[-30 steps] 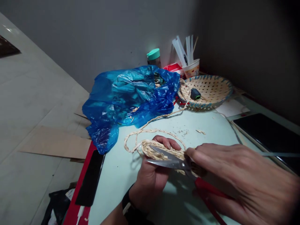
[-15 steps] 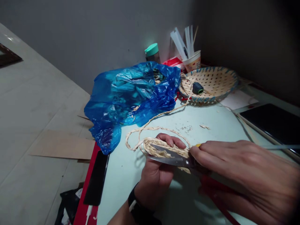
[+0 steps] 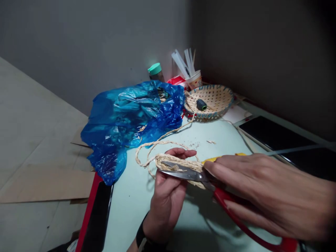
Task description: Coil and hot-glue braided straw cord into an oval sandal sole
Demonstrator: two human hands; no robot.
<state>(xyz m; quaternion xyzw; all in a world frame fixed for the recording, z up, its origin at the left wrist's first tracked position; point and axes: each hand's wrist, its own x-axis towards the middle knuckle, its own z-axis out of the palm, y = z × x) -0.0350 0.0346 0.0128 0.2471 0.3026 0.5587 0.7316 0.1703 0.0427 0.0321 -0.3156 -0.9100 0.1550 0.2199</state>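
Observation:
My left hand (image 3: 169, 194) is closed around a flat oval coil of braided straw cord (image 3: 178, 159), holding it above the table. My right hand (image 3: 259, 189) grips red-handled scissors (image 3: 244, 220). Their blades are parted and lie at the coil, around a loose strand on its face. Something yellow (image 3: 210, 160) shows along the top of my right hand; I cannot tell what it is. From the coil a loop of braid runs across the table to a shallow woven basket (image 3: 217, 99), where a dark thread spool (image 3: 201, 104) lies.
A crumpled blue plastic bag (image 3: 126, 112) covers the table's back left. Behind it stand a green-lidded jar (image 3: 155, 71) and a paper cup (image 3: 194, 81) of plastic strips. A dark tablet (image 3: 278, 136) lies right, a black phone (image 3: 98, 217) at the left edge.
The view has shifted, so the table's things sit further left. The scissors' red handle now shows more fully below my right hand. Both hands keep their holds.

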